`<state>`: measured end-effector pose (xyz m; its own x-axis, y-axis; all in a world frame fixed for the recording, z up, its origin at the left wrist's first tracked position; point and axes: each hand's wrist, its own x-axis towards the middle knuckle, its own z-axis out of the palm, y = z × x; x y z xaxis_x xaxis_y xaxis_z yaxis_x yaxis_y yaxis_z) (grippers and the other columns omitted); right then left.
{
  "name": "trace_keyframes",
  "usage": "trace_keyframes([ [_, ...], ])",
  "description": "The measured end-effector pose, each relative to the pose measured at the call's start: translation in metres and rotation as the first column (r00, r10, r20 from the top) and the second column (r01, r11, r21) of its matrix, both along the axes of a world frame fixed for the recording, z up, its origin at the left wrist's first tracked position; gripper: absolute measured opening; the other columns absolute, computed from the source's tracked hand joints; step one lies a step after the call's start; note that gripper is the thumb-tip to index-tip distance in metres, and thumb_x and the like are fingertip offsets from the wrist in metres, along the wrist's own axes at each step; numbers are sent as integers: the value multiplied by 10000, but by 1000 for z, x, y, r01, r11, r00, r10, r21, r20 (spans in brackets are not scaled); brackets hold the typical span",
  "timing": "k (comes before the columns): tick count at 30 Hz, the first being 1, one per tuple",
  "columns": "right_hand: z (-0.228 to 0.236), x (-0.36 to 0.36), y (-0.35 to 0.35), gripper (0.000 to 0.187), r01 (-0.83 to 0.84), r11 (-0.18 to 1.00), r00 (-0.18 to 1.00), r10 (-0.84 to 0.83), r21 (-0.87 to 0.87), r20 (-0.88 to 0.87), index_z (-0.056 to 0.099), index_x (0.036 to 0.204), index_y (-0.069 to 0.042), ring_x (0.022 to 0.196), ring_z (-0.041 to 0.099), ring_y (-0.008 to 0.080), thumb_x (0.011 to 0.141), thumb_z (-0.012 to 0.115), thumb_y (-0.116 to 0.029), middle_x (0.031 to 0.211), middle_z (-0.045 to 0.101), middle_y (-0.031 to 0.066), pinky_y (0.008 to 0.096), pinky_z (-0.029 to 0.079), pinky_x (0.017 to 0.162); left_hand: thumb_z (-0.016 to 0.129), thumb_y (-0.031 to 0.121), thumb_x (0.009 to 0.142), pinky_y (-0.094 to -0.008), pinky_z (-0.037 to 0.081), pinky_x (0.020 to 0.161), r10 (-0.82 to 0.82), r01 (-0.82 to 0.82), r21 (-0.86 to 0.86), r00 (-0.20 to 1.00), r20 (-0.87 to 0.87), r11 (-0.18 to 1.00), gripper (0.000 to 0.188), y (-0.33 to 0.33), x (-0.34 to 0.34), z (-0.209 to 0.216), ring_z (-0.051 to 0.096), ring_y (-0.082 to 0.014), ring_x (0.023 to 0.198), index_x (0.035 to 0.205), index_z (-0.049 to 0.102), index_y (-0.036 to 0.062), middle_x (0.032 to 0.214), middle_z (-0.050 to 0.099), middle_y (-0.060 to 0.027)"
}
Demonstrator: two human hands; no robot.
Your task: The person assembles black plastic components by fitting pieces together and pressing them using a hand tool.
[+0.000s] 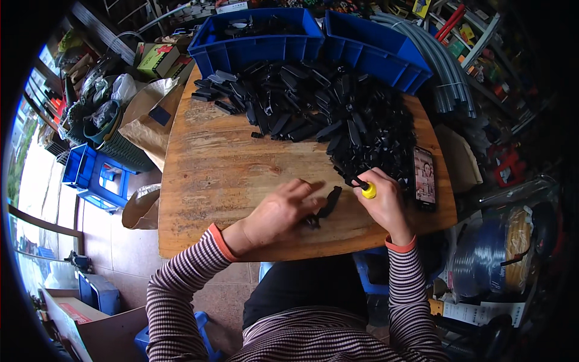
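Observation:
My right hand (386,202) is closed around a tool with a yellow and black handle (368,191), at the near edge of the heap; its working end is hidden. My left hand (279,212) hovers over the near middle of the table with its fingers apart and slightly smeared by motion. Beside its fingertips lies a slim black plastic piece (330,202), tilted on the wood. A smaller dark bit (312,222) shows under the left fingers, partly hidden. Beyond both hands spreads a big heap of black plastic parts (301,99), long flat ones and smaller clips.
The wooden table (205,181) has a curved near edge close to my body. Two blue crates stand at its far side: the left crate (259,48) holds dark parts, the right crate (374,57) is angled. A phone (424,178) lies by the right edge. Paper bags (151,120) stand left.

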<state>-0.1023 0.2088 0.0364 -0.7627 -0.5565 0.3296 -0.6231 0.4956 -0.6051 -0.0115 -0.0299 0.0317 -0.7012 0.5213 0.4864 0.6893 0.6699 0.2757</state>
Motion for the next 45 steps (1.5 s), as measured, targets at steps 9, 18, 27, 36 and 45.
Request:
trace_keyframes([
  [9,5,4,-17,242,-18,992,999,22,-128,28,624,945,-9,755,657,307,732,717,60,848,645,131,329,513,651,575,113,795,-313,540,815,-52,1,-306,986,-158,952,333,9,5,-23,593,-240,1026,1117,600,29,1252,545,-182],
  [18,-4,6,-49,247,-164,984,984,158,-70,-84,630,911,-30,763,660,314,699,704,73,822,634,120,344,517,641,546,143,812,-276,532,773,-29,-70,-348,962,-270,935,260,9,7,-28,613,-220,943,1031,597,12,1118,592,-168],
  [27,18,1,-55,113,-244,958,960,261,152,-103,591,843,-13,718,653,267,771,669,25,848,641,129,335,519,626,569,126,773,-305,533,806,-45,-5,-339,990,-137,941,303,6,12,-28,617,-233,930,1044,589,-8,1132,571,-182],
  [36,11,-6,-83,109,20,703,924,259,-711,281,627,867,-5,674,588,106,805,706,-47,781,644,39,275,464,591,560,131,777,-315,517,843,-27,-21,-365,992,-124,931,323,12,11,-18,604,-250,992,1068,591,-7,1164,567,-172],
  [45,-14,-12,-14,173,54,998,991,-49,41,-125,611,872,9,630,605,257,771,738,-52,796,649,115,338,478,598,616,161,773,-376,453,945,-187,179,-184,982,-32,967,394,2,-33,-29,534,-289,1097,1150,591,47,1181,556,-143],
])
